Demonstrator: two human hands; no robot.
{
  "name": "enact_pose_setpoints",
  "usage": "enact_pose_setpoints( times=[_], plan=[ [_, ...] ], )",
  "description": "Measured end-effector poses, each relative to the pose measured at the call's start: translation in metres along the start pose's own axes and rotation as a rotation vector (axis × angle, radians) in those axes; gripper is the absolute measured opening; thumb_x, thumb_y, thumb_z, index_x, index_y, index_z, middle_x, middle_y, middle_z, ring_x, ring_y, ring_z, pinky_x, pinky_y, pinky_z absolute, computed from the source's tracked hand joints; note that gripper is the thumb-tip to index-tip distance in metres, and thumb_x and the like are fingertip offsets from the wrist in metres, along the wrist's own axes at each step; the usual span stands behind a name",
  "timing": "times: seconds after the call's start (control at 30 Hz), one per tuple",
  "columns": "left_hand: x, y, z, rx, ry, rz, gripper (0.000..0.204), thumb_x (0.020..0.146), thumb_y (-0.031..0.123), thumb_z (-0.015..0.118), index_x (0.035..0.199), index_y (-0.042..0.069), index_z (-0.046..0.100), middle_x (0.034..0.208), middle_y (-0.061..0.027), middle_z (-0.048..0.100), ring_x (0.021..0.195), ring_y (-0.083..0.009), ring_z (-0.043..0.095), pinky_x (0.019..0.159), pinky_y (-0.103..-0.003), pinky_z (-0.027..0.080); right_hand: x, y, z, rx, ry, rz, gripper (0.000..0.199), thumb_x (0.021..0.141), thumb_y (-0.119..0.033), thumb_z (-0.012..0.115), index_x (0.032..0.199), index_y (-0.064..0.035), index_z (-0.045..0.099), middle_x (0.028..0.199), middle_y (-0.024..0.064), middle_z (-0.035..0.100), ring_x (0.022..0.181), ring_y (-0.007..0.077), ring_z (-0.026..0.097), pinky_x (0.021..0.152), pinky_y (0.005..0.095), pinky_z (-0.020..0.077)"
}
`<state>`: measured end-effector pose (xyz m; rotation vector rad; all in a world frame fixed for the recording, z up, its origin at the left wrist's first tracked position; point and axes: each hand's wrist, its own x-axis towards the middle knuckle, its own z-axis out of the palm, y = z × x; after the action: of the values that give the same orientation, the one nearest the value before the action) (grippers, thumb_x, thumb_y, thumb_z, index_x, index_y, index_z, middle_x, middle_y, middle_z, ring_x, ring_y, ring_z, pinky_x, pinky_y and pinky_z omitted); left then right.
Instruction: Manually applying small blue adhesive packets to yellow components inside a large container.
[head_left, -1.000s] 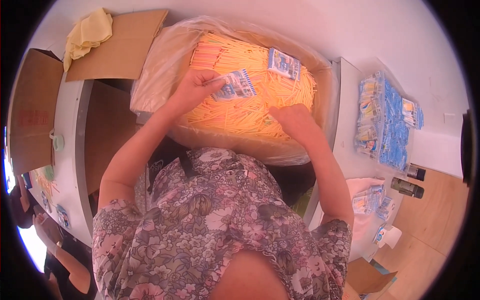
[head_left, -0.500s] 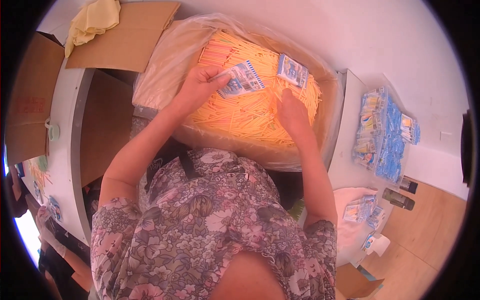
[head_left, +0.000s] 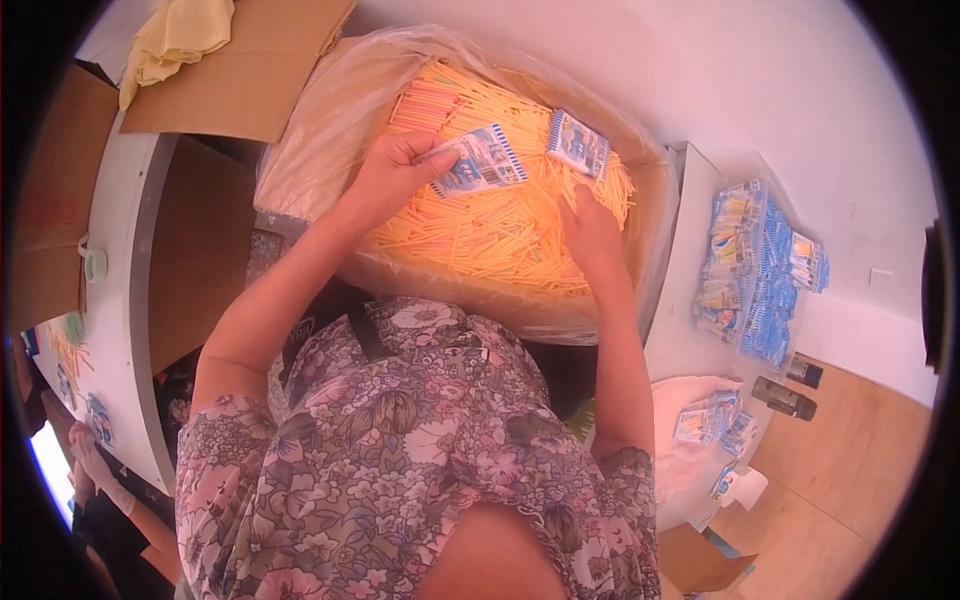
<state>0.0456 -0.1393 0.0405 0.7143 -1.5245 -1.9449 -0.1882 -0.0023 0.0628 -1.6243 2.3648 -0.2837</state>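
Note:
My left hand (head_left: 393, 178) pinches a blue-and-white printed packet (head_left: 483, 162) by its left end, above a heap of thin sticks. My right hand (head_left: 592, 228) reaches down to the right side of the heap, its thumb and fingers drawn together at the sticks; whether it grips any is hard to make out. The thin sticks (head_left: 450, 235) are mostly yellow, with some pink ones at the far left. They fill a cardboard box (head_left: 650, 215) lined with clear plastic. Just beyond my right hand, a second blue-and-white packet (head_left: 579, 143) rests on the sticks.
A clear bin of filled blue packets (head_left: 745, 270) stands on the right-hand table. Nearer me, more packets (head_left: 708, 418) lie on a pink cloth (head_left: 668, 450). At left are a cardboard flap (head_left: 235, 75), a yellow cloth (head_left: 180, 40) and a co-worker's gloved hand (head_left: 90, 455).
My right hand has shifted slightly right and toward me, away from the packet lying on the sticks. My left hand still holds its packet in nearly the same place.

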Motion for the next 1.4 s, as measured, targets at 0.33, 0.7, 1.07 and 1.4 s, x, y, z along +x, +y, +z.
enact_pose_setpoints(
  times=[0.33, 0.7, 1.07, 1.4],
  plan=[
    [0.002, -0.003, 0.000, 0.033, -0.024, -0.013, 0.016, 0.090, 0.011, 0.057, 0.095, -0.002, 0.065, 0.086, 0.0003, 0.066, 0.079, -0.0037, 0.056, 0.073, -0.020, 0.046, -0.021, 0.003, -0.015, 1.364, -0.031, 0.358, 0.025, 0.095, -0.026, 0.049, 0.078, -0.0082, 0.048, 0.065, -0.0003, 0.053, 0.051, 0.0072, 0.045, 0.044, 0.0225, 0.0360],
    [0.003, 0.016, 0.012, 0.124, -0.089, -0.015, 0.020, 0.089, 0.013, 0.058, 0.099, -0.003, 0.065, 0.085, -0.0013, 0.066, 0.077, -0.0051, 0.058, 0.070, -0.021, 0.047, -0.031, -0.011, -0.015, 1.622, -0.269, 0.324, 0.043, 0.096, -0.049, 0.035, 0.073, -0.0127, 0.044, 0.052, -0.0065, 0.030, 0.040, 0.0031, 0.021, 0.035, 0.0200, 0.0140],
    [-0.002, 0.024, 0.037, 0.088, -0.141, -0.046, 0.021, 0.090, 0.015, 0.058, 0.098, -0.003, 0.066, 0.086, -0.0019, 0.067, 0.077, -0.0047, 0.058, 0.070, -0.021, 0.047, -0.047, -0.001, -0.009, 1.572, -0.124, 0.326, 0.047, 0.096, -0.042, 0.034, 0.058, -0.0148, 0.031, 0.045, -0.0044, 0.024, 0.036, 0.0068, 0.018, 0.033, 0.0240, 0.0142],
    [-0.002, 0.007, 0.066, 0.065, -0.277, -0.110, 0.020, 0.089, 0.014, 0.060, 0.097, -0.003, 0.066, 0.085, -0.0010, 0.066, 0.074, -0.0059, 0.058, 0.069, -0.022, 0.048, -0.046, 0.017, -0.012, 1.715, 0.041, 0.358, 0.041, 0.097, -0.039, 0.036, 0.064, -0.0149, 0.034, 0.049, -0.0038, 0.031, 0.039, 0.0067, 0.026, 0.035, 0.0241, 0.0215]
  ],
)
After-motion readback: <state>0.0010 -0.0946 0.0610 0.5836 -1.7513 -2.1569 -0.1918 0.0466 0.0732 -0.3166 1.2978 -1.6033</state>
